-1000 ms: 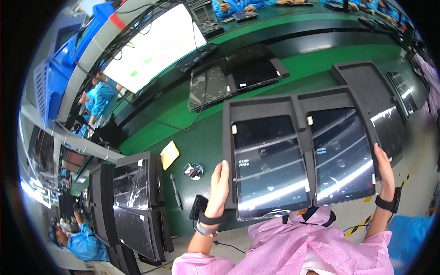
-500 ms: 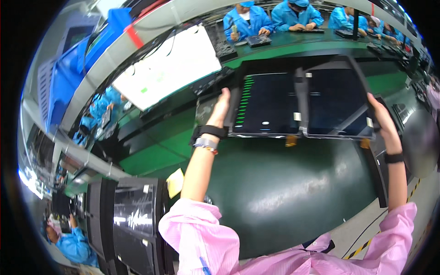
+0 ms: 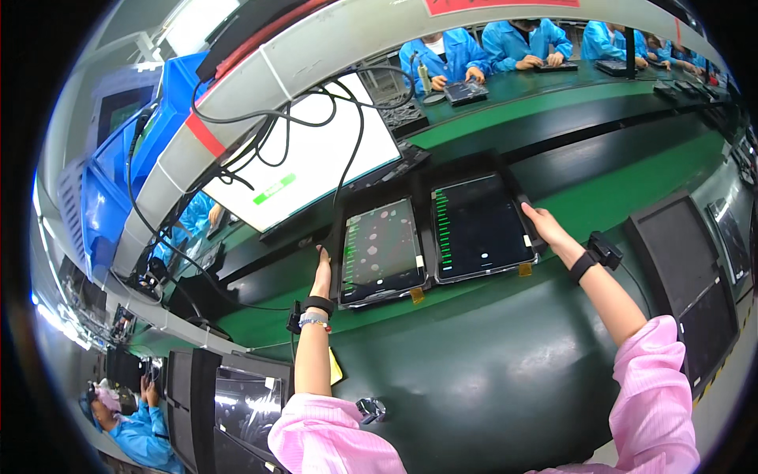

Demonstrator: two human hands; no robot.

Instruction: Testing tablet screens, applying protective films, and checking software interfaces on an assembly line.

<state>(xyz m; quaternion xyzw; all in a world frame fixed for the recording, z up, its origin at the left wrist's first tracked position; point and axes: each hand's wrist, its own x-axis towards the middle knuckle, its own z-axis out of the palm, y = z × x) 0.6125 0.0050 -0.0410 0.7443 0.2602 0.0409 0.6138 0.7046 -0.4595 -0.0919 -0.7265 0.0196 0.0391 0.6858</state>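
Note:
A black tray (image 3: 427, 237) holds two tablet-like screens side by side over the far part of the green bench. The left screen (image 3: 383, 245) is lit, with pale round spots and a column of green marks. On the right screen (image 3: 483, 225), green marks run down a dark display. My left hand (image 3: 322, 272) grips the tray's left edge, its thumb up along the side. My right hand (image 3: 546, 227) is closed round the right edge, with its fingers partly hidden beneath. Orange tabs stick out below both screens. Whether the tray touches the bench is unclear.
A bright monitor (image 3: 304, 150) stands behind the tray, with black cables (image 3: 276, 118) hanging before it. Black trays (image 3: 687, 268) lie at the right, and others with screens (image 3: 249, 399) at the left. A small dark object (image 3: 371, 409) sits on the bench (image 3: 489, 371). Co-workers sit beyond.
The tray has moved left and lower in view, with both hands still on it. The left screen has gone from dark to spotted, and green marks now show on the right one.

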